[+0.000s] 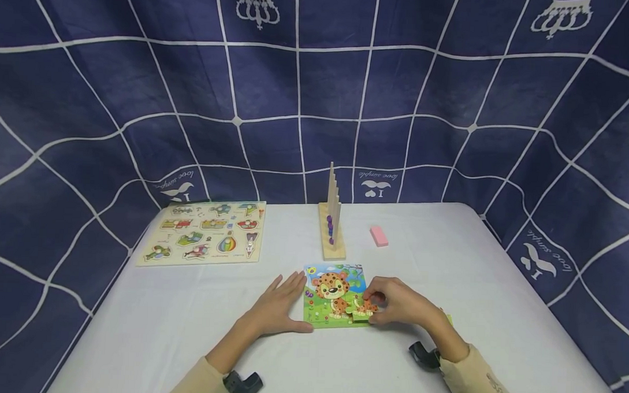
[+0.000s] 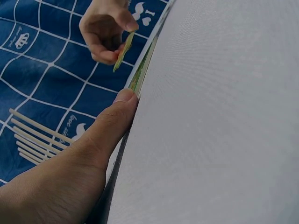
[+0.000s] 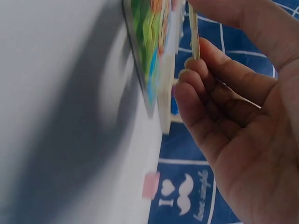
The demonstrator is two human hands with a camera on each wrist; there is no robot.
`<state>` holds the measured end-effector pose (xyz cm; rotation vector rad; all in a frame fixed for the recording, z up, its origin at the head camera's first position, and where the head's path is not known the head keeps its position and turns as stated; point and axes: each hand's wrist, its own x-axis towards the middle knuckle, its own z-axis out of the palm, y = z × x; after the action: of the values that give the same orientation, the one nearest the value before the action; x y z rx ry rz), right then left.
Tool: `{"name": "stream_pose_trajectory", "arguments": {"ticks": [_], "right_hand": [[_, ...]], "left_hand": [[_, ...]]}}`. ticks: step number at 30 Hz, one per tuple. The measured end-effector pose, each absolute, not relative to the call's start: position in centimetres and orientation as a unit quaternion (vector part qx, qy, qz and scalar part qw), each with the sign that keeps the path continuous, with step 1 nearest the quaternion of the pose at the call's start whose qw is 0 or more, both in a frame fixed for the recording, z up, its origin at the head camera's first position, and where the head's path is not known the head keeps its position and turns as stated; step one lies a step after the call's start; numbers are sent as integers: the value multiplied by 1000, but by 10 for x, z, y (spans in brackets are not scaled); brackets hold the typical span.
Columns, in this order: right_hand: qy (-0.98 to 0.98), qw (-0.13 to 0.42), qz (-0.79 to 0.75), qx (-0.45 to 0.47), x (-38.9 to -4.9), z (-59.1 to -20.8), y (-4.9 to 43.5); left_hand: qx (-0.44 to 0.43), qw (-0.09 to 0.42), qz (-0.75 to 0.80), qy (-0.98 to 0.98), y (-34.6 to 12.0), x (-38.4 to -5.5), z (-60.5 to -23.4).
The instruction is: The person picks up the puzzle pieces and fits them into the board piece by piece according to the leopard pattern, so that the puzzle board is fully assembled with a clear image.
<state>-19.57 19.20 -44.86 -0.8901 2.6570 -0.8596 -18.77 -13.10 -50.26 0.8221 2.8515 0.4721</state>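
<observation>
A jigsaw puzzle board (image 1: 318,319) with a cartoon leopard on grass lies on the white table. Along its left edge rests my left hand (image 1: 275,309), fingers spread and thumb at the near corner; in the left wrist view its thumb touches the board's edge (image 2: 138,77). My right hand (image 1: 400,302) pinches a puzzle piece (image 1: 363,310) with orange spotted legs and green grass between thumb and fingers, over the board's lower right part. The right wrist view shows the piece (image 3: 194,39) edge-on, held apart from the board (image 3: 150,51).
Behind the board stands a wooden peg stand (image 1: 335,252) with upright rods and small purple beads. A pink block (image 1: 379,236) lies right of it. A vehicle puzzle board (image 1: 203,262) lies far left. Something yellow-green (image 1: 449,319) shows partly behind the right forearm. Blue grid curtain (image 1: 328,87) surrounds the table.
</observation>
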Motion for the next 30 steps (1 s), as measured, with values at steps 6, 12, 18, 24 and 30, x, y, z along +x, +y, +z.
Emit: {"name": "stream_pose_trajectory", "arguments": {"ticks": [6, 12, 18, 24, 30], "right_hand": [[899, 104, -286, -315, -200, -450, 172], [902, 94, -265, -328, -203, -455, 157], [906, 113, -251, -321, -203, -459, 147], [908, 121, -248, -314, -204, -460, 142], [910, 121, -244, -314, -204, -464, 140]], "left_hand": [[272, 67, 157, 947, -131, -188, -502], [275, 68, 153, 947, -131, -189, -502], [274, 70, 142, 949, -131, -189, -505], [276, 71, 149, 947, -131, -189, -504], [274, 70, 148, 948, -131, -189, -504]]}}
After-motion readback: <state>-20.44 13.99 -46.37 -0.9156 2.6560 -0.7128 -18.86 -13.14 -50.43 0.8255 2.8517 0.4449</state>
